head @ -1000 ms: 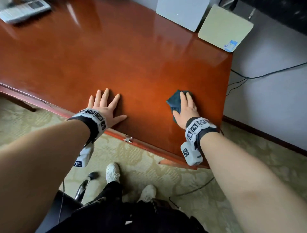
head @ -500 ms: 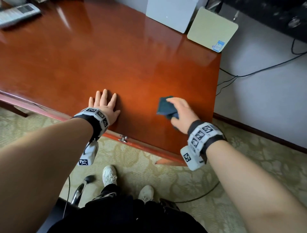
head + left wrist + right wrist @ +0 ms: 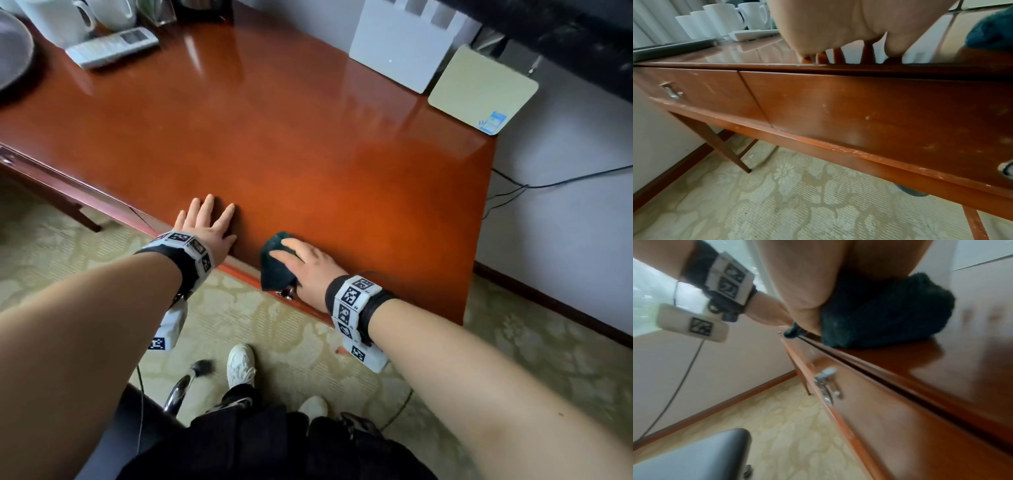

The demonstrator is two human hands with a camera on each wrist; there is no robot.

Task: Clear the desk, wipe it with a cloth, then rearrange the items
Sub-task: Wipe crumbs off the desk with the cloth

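My left hand (image 3: 209,224) lies flat, fingers spread, on the glossy red-brown desk (image 3: 308,137) just inside its front edge; the left wrist view shows its palm (image 3: 838,24) from below. My right hand (image 3: 301,260) sits a little to its right on a bunched dark teal cloth (image 3: 274,270). The fingers reach over the cloth and the thumb wraps its near side. The cloth (image 3: 879,313) rests at the desk's front edge, one corner hanging over it. It also shows in the left wrist view as a teal cloth (image 3: 992,32).
A white remote (image 3: 113,46), white mugs (image 3: 58,17) and a dark tray (image 3: 10,51) stand at the back left. A white box (image 3: 404,51) and a beige box (image 3: 479,85) lean at the back right. A drawer handle (image 3: 826,384) sits below the cloth. A chair seat (image 3: 694,456) is behind me.
My right hand bunched the cloth up, carried it left and set it down at the front edge close to my left hand. The left hand stayed flat.
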